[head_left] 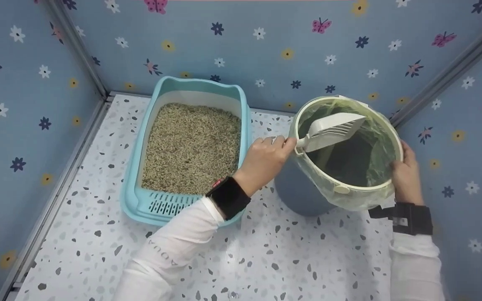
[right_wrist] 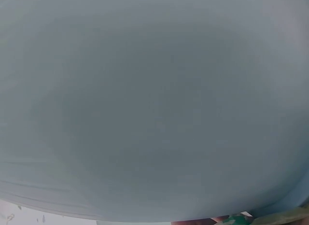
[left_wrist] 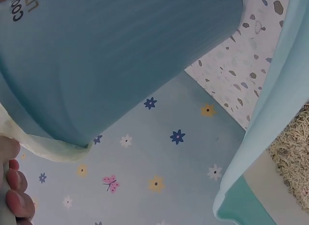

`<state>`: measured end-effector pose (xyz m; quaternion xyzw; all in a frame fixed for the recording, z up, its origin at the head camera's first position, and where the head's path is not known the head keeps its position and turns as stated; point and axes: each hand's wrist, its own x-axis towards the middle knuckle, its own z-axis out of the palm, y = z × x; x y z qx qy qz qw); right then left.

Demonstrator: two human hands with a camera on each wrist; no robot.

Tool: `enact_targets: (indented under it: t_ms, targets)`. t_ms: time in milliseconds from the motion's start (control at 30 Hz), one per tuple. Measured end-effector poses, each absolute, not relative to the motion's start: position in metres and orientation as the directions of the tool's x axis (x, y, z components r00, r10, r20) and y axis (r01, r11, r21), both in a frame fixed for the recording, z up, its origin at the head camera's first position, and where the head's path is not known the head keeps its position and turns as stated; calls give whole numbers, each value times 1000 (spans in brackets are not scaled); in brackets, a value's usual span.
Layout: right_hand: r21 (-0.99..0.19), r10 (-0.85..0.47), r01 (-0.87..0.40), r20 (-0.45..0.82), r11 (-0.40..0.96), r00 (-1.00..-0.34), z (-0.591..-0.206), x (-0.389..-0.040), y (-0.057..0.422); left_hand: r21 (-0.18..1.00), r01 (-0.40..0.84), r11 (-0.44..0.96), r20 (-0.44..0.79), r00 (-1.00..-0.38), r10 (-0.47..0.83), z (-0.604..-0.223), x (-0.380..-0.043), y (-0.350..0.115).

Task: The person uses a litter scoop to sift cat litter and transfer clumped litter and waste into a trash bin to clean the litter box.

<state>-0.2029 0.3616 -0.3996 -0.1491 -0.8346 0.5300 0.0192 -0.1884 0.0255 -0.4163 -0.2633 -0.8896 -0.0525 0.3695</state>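
A white slotted litter scoop (head_left: 333, 127) lies across the mouth of a blue bin (head_left: 297, 188). My left hand (head_left: 266, 161) grips the scoop's handle at the bin's left rim. A translucent yellow-green bag (head_left: 360, 198) lines the bin and folds over its edge. On the far side, my right hand (head_left: 406, 175) holds the rim and the bag. The bin leans on the floor. In the left wrist view, curled fingers (left_wrist: 19, 196) show beside the bag's edge (left_wrist: 58, 150). The bin's wall (right_wrist: 159, 109) fills most of the right wrist view, hiding that hand's fingers.
A light blue litter box (head_left: 134, 196) with sandy litter (head_left: 191, 146) stands left of the bin, under my left forearm. Slots mark its near ledge. Blue flowered panels (head_left: 249, 50) enclose the speckled floor (head_left: 274, 255) at the back and both sides.
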Motion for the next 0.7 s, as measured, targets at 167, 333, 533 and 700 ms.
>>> enact_targets:
  t_ms: [167, 333, 533, 700]
  targets:
    - [-887, 260, 236, -138, 396, -956, -399, -203, 360, 86, 501, 861, 675, -665, 320, -414, -187, 13]
    - [-887, 251, 237, -144, 396, -957, -397, -203, 360, 353, 442, 825, 596, -786, 165, -412, -191, -17]
    - [-868, 255, 239, -136, 435, -957, -398, -204, 360, 570, 224, 791, 365, -931, 0, -419, -196, -67]
    - [-871, 266, 240, -133, 429, -955, -399, -205, 361, 632, 42, 773, 197, -974, -108, -435, -195, -106]
